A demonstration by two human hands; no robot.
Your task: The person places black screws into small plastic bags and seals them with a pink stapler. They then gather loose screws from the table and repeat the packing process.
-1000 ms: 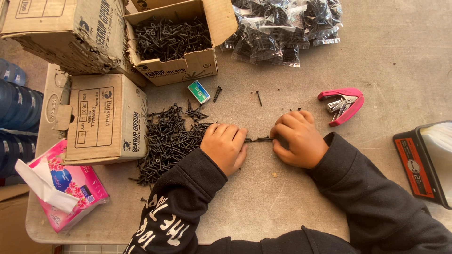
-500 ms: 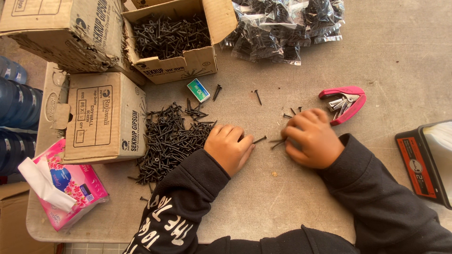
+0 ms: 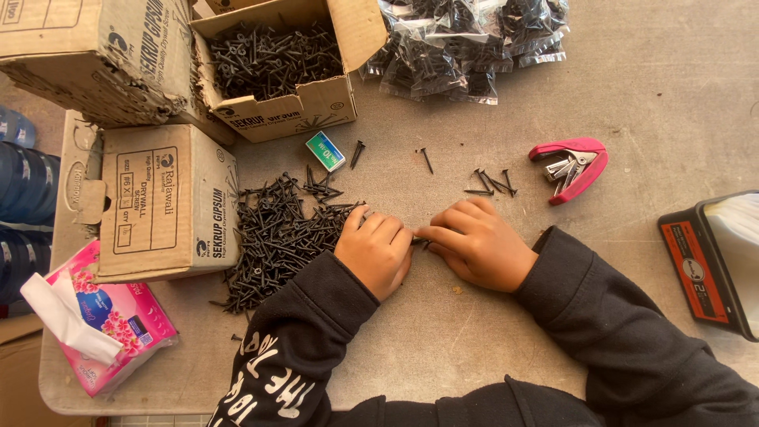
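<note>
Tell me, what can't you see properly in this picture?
Head view:
- Screws passed between the left hand and right hand: fingers cover them, so the count is unclear.
- Black tray: cut off by the right edge.
- Bagged screws: cut off by the top edge.
- Closed cardboard box: contents hidden.

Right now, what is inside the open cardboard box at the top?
The open cardboard box holds loose black screws, heaped in a tangle. They cover its bottom, so nothing beneath them is visible.

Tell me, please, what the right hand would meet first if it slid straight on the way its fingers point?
Most likely the left hand: the right hand points leftward at it, with only a few black screws between their fingertips.
</note>
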